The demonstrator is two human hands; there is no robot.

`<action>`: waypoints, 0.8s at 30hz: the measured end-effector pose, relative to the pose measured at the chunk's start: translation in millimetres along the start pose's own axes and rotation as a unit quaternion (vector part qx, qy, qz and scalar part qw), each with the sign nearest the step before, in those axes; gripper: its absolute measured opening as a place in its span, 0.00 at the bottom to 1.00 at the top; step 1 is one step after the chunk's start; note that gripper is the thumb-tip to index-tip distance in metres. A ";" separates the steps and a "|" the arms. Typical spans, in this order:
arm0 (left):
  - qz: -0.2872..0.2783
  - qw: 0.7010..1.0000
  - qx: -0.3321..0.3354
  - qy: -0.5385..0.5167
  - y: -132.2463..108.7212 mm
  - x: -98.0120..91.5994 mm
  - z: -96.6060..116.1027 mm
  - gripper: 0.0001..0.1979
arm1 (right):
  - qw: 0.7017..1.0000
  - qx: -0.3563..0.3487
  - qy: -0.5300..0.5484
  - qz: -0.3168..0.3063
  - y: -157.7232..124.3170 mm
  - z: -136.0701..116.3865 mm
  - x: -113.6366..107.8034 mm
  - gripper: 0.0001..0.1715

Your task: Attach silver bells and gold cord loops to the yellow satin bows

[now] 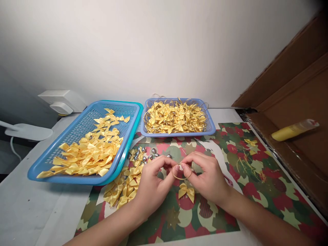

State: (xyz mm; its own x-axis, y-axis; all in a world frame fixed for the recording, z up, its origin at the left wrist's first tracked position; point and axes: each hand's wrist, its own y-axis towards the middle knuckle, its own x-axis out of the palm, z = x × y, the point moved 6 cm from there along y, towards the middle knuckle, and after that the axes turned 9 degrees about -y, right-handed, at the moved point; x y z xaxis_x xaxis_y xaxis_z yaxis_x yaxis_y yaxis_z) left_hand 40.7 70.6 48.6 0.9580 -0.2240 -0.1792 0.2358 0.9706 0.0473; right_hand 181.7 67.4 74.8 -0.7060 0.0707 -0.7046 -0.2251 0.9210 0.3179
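Note:
My left hand [153,184] and my right hand [207,176] meet over the patterned mat [256,177], both pinching a thin gold thread loop [181,173] between thumbs and fingertips. A yellow satin bow [187,191] hangs just below the loop, between the hands. To the left of my left hand lies a loose pile of yellow bows [123,188]. Several small silver bells [147,153] sit on the mat just beyond my fingers.
A large blue basket [77,130] at the left holds many plain yellow bows. A smaller blue tray [176,118] at the back holds bows with gold loops. A brown cardboard box [294,102] with a yellow tube [293,130] stands at the right. White devices [61,100] sit far left.

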 end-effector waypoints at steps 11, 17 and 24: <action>-0.212 0.956 -0.013 0.201 -2.3 23.5 -12.0 0.10 | 0.998 0.047 -0.050 -0.013 12.1 14.2 -21.3 0.09; -0.241 0.934 -0.009 0.262 -6.2 30.2 -18.3 0.08 | 0.993 0.091 -0.051 -0.057 11.9 17.2 -23.3 0.09; -0.232 0.930 -0.008 0.284 -7.4 35.1 -21.5 0.06 | 0.976 0.126 -0.056 -0.169 -12.5 15.9 -9.8 0.10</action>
State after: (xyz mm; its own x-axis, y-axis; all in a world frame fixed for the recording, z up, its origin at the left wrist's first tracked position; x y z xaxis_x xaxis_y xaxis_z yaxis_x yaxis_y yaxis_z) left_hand 69.0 57.4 20.9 0.5113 -0.5409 -0.6679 0.5953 0.7834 -0.1787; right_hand 202.1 61.3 67.7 -0.5391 -0.2245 -0.8118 -0.2505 0.9630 -0.0999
